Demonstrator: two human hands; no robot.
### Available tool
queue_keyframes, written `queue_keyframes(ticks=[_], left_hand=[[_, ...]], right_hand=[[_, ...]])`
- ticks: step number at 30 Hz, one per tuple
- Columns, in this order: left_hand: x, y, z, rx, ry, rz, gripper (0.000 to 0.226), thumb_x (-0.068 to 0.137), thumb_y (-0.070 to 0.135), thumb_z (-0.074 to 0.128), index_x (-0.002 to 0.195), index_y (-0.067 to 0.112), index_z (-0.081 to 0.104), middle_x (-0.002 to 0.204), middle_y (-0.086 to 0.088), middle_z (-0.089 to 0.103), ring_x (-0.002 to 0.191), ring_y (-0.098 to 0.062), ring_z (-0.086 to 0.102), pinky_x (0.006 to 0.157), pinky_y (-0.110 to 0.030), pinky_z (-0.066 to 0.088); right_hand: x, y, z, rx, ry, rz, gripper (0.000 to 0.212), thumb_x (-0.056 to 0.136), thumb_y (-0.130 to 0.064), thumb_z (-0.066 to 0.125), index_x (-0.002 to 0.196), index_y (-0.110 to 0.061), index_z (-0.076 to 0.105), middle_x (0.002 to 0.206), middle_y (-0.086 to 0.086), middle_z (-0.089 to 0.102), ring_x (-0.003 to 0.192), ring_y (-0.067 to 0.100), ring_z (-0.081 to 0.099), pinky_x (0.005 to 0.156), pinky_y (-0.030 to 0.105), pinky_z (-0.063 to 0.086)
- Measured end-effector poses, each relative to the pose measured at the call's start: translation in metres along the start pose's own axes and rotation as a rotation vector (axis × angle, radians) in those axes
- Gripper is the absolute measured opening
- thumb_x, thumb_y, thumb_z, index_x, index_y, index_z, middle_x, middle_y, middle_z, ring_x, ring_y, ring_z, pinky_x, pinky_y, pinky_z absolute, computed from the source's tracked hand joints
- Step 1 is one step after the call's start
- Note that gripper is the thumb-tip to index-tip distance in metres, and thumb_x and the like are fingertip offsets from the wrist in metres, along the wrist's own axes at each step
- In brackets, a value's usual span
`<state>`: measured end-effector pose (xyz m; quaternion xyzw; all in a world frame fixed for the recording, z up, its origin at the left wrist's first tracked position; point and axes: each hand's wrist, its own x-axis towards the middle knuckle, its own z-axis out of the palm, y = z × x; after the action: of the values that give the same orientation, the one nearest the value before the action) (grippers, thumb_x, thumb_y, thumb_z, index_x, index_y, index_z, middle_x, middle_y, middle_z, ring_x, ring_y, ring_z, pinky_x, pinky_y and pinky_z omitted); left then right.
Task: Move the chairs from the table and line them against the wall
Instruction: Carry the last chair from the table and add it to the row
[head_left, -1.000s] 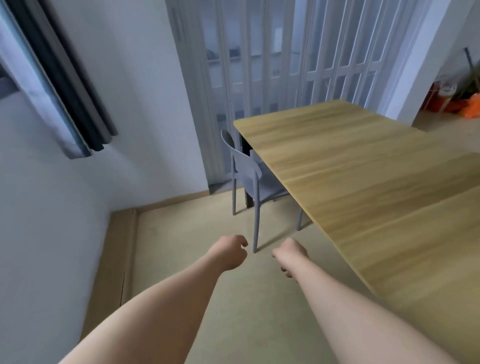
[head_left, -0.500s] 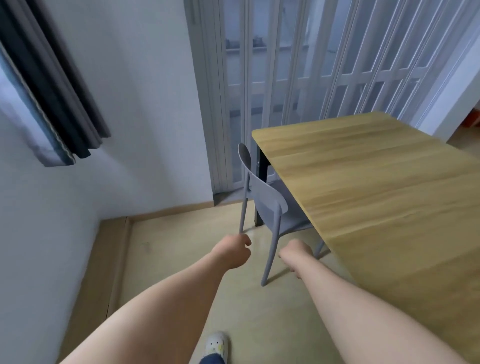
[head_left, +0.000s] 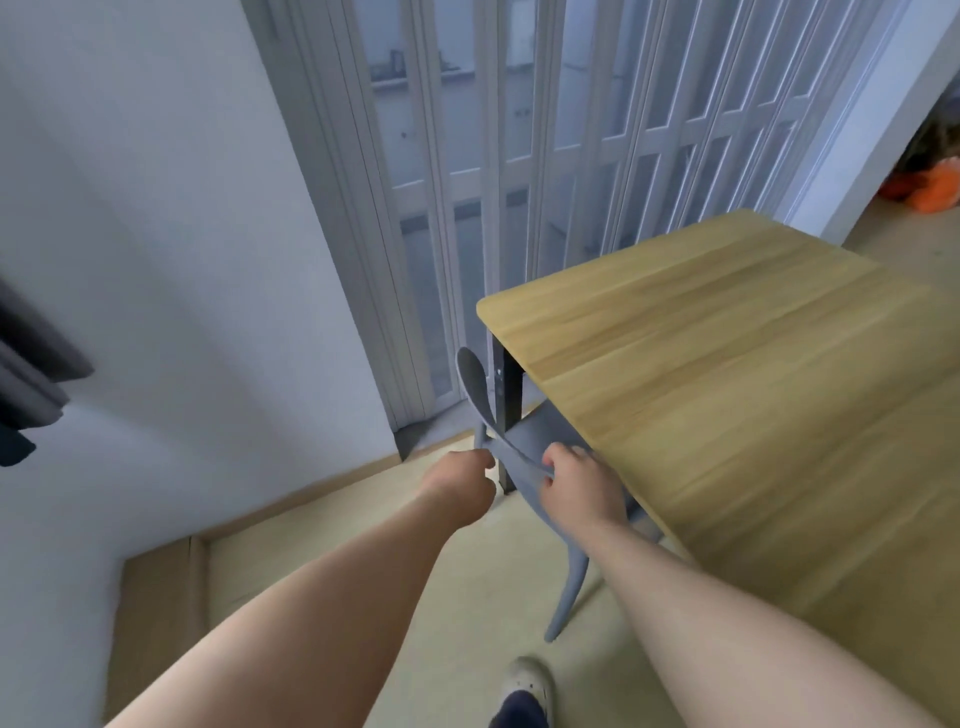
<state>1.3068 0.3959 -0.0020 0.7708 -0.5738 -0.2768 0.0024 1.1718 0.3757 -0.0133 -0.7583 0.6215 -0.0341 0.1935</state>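
Item 1: grey plastic chair (head_left: 535, 431). Stands at the tabletop's (head_left: 727, 374) left edge, close to the far left corner. The seat is tucked under the tabletop. The backrest rises clear of the edge and curves away towards the far corner. One grey leg slants down to the floor (head_left: 311, 545) below the tabletop's left edge.

Item 2: right hand (head_left: 576, 483). Set on the nearer end of the chair's backrest, just left of the tabletop's edge. Its grip is closed over the backrest's top rim, fingers curled across it and thumb on the side away from the tabletop.

Item 3: left hand (head_left: 462, 483). A little further left of the tabletop than the right hand, just beside the backrest. Its grip is curled into a fist. I cannot tell whether it holds the backrest or only touches it.

Item 4: tabletop. Light wood grain with rounded corners, carried at its far left corner by a black table leg (head_left: 511, 415).

Item 5: surroundings
- pale folding door (head_left: 519, 156) beyond the tabletop's far end
- white wall (head_left: 182, 260) well to the left of the tabletop, with a dark curtain (head_left: 31, 384) at its outer edge
- white shoe (head_left: 524, 686) on the floor, near the tabletop's left edge
- orange objects (head_left: 930, 187), too blurred to name, past the far right corner
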Motion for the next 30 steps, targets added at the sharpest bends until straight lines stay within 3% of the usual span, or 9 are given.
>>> queue_keyframes(ticks=[5,8,12,14,17,20,25,28,30], left_hand=[[0.064,0.002,-0.019,0.177,0.055,0.115,0.047,0.092,0.007,0.039,0.136,0.020,0.048,0.139,-0.006,0.050,0.128,-0.026,0.044,0.097,-0.035,0.044],[0.100,-0.003,-0.025,0.402,0.005,0.251,0.047,0.092,0.009,0.045,0.138,0.018,0.046,0.144,-0.001,0.044,0.139,-0.021,0.033,0.110,-0.034,0.032],[0.136,-0.013,-0.024,0.607,-0.109,0.378,0.040,0.093,0.010,0.043,0.131,0.019,0.050,0.138,0.000,0.050,0.138,-0.018,0.035,0.118,-0.036,0.017],[0.151,-0.016,-0.023,0.682,-0.149,0.432,0.036,0.092,0.009,0.039,0.120,0.023,0.057,0.125,0.003,0.059,0.128,-0.016,0.044,0.120,-0.041,0.010],[0.175,-0.019,-0.020,0.766,-0.197,0.508,0.038,0.094,0.012,0.037,0.119,0.030,0.058,0.123,0.009,0.061,0.129,-0.015,0.044,0.119,-0.049,0.000],[0.185,-0.021,-0.017,0.785,-0.199,0.585,0.037,0.093,0.013,0.036,0.120,0.030,0.056,0.123,0.010,0.061,0.129,-0.019,0.044,0.118,-0.049,0.003],[0.186,-0.030,-0.019,0.798,-0.160,0.731,0.029,0.096,0.018,0.036,0.116,0.022,0.056,0.111,0.003,0.060,0.115,-0.023,0.055,0.112,-0.047,0.015],[0.183,-0.035,-0.021,0.779,-0.190,0.774,0.028,0.096,0.019,0.035,0.112,0.021,0.058,0.096,0.003,0.053,0.107,-0.023,0.059,0.104,-0.041,0.025],[0.177,-0.044,-0.021,0.784,-0.230,0.802,0.028,0.097,0.021,0.036,0.114,0.020,0.058,0.103,-0.002,0.058,0.106,-0.024,0.059,0.099,-0.037,0.031]], right_hand=[[0.070,-0.015,0.015,0.083,-0.241,0.043,0.036,0.092,-0.024,0.050,0.127,-0.014,0.049,0.126,0.006,0.059,0.119,0.028,0.055,0.086,0.034,0.046],[0.096,-0.017,0.029,0.133,-0.338,0.052,0.010,0.092,-0.023,0.046,0.099,-0.016,0.047,0.097,0.005,0.055,0.093,0.026,0.053,0.067,0.030,0.038],[0.109,-0.017,0.033,0.142,-0.383,0.072,0.016,0.091,-0.016,0.046,0.078,-0.017,0.037,0.067,-0.005,0.036,0.081,0.023,0.043,0.047,0.023,0.023],[0.115,-0.018,0.036,0.120,-0.406,0.084,0.021,0.089,-0.009,0.046,0.073,-0.018,0.035,0.067,-0.004,0.036,0.081,0.023,0.043,0.049,0.023,0.026],[0.117,-0.025,0.044,0.117,-0.376,0.159,0.010,0.091,-0.006,0.042,0.097,-0.013,0.043,0.088,0.004,0.043,0.083,0.022,0.042,0.066,0.029,0.035],[0.116,-0.034,0.057,0.078,-0.304,0.293,0.028,0.093,-0.005,0.040,0.120,-0.012,0.046,0.102,0.007,0.050,0.082,0.021,0.043,0.071,0.031,0.037],[0.114,-0.046,0.062,0.071,-0.276,0.428,0.014,0.093,-0.004,0.040,0.094,-0.018,0.037,0.069,-0.002,0.029,0.081,0.024,0.044,0.074,0.036,0.039],[0.105,-0.050,0.063,0.060,-0.249,0.394,0.014,0.094,-0.005,0.039,0.096,-0.019,0.041,0.079,0.003,0.034,0.082,0.024,0.042,0.073,0.033,0.036],[0.096,-0.056,0.065,0.056,-0.263,0.362,0.016,0.094,-0.005,0.040,0.101,-0.019,0.045,0.085,0.002,0.035,0.082,0.024,0.042,0.072,0.032,0.037]])
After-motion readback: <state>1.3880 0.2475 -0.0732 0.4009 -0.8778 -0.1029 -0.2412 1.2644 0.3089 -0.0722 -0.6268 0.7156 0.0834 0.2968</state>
